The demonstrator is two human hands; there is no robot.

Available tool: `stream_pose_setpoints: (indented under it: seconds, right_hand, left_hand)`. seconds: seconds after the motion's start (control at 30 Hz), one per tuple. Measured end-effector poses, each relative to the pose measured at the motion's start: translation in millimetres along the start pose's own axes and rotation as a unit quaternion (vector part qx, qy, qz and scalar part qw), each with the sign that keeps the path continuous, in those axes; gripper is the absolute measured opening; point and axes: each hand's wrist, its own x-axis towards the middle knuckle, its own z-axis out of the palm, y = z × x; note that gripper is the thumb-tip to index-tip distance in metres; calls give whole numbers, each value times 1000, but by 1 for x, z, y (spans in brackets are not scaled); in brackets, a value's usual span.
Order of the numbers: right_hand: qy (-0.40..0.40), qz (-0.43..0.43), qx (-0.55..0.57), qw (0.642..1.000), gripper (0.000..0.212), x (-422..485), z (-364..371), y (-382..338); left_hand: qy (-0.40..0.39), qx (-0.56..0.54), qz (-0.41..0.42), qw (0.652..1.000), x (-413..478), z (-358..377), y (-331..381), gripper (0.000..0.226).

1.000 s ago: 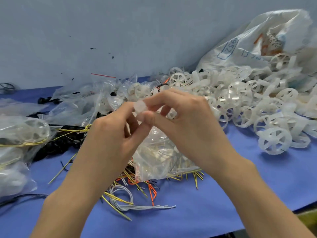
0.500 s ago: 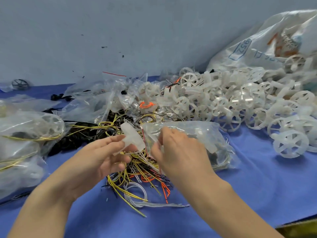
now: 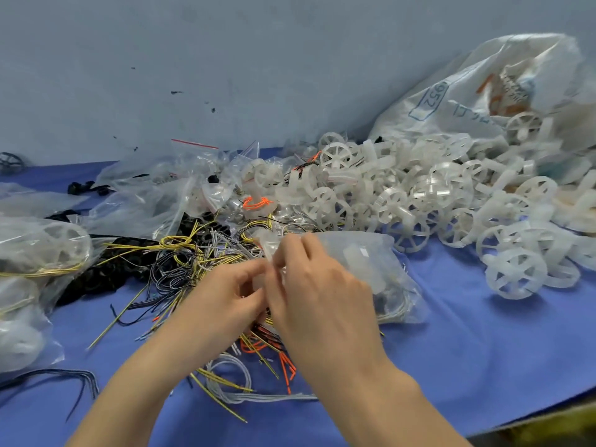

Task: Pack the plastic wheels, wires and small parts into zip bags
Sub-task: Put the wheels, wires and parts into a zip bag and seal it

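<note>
Two bare forearms reach in over the near edge of the blue counter point(image 3: 483, 350). The left hand point(image 3: 225, 295) and right hand point(image 3: 319, 301) meet fingertip to fingertip, both pinching the mouth of a clear zip bag point(image 3: 364, 262). The pale plastic between the fingers is too blurred to tell apart. The bag lies on its side just beyond and to the right of the right hand, with translucent pieces and thin wires showing through the film.

A tangle of loose wires point(image 3: 193, 262), yellow, black, orange and white, lies under both wrists and spreads left of the left hand. A white wire bundle point(image 3: 258, 398) lies nearest the viewer. A few dark wires point(image 3: 80, 375) trail well to the left of the left forearm.

Farther left lie filled bags point(image 3: 42, 246), each holding a wheel and yellow wire. A heap of black parts point(image 3: 106, 272) sits between them and the tangle.

Beyond the hands sit crumpled empty clear bags point(image 3: 151, 201). To the right, a deep pile of white plastic wheels point(image 3: 403, 201) crowds the counter, and a lone wheel point(image 3: 516, 275) stands nearest the bag. The pile spills from a printed white sack point(image 3: 477, 91) leaning on the grey wall point(image 3: 258, 59).
</note>
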Motion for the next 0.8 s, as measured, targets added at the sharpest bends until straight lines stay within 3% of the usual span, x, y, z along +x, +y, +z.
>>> stream_pose_setpoints:
  seconds: [0.1, 0.17, 0.2, 0.27, 0.37, 0.4, 0.43, 0.47, 0.57, 0.63, 0.73, 0.8]
  right_hand:
    - [24, -2, -10, 1000, 16, -1, 0, 0]
    - [28, -6, 1, 1000, 15, -1, -1, 2]
    - [34, -2, 10, 999, 14, 1, -2, 4]
    - [53, 9, 38, 998, 14, 4, -3, 9]
    - [62, 32, 107, 992, 11, 9, -3, 19]
    - [61, 40, 126, 989, 10, 10, -3, 21]
    - [65, 44, 134, 988, 10, 11, -3, 21]
    - [74, 44, 132, 987, 10, 11, -4, 21]
    - [108, 32, 113, 987, 10, 9, -7, 15]
    - [121, 23, 104, 987, 9, 9, -10, 11]
    - [107, 13, 76, 991, 9, 9, -13, 7]
    - [82, 0, 59, 995, 10, 8, -11, 1]
  left_hand:
    - [35, 34, 7, 999, 7, 2, 6, 17]
    - [48, -106, -65, 991, 13, 2, 9, 28]
    - [42, -214, -106, 970, 15, 1, 10, 26]
    - [23, -449, -175, 876, 18, 2, 10, 21]
    - [43, -668, -203, 715, 19, 13, 12, 45]
    - [46, -701, -195, 685, 18, 19, 13, 44]
    - [40, -705, -183, 684, 18, 24, 14, 40]
    - [29, -679, -172, 713, 18, 28, 14, 36]
    - [17, -509, -116, 853, 16, 28, 14, 37]
    - [-5, -388, -91, 917, 14, 18, 14, 38]
    - [-87, -169, -57, 980, 12, 6, 16, 25]
    - [-93, -27, -26, 995, 15, 5, 14, 17]
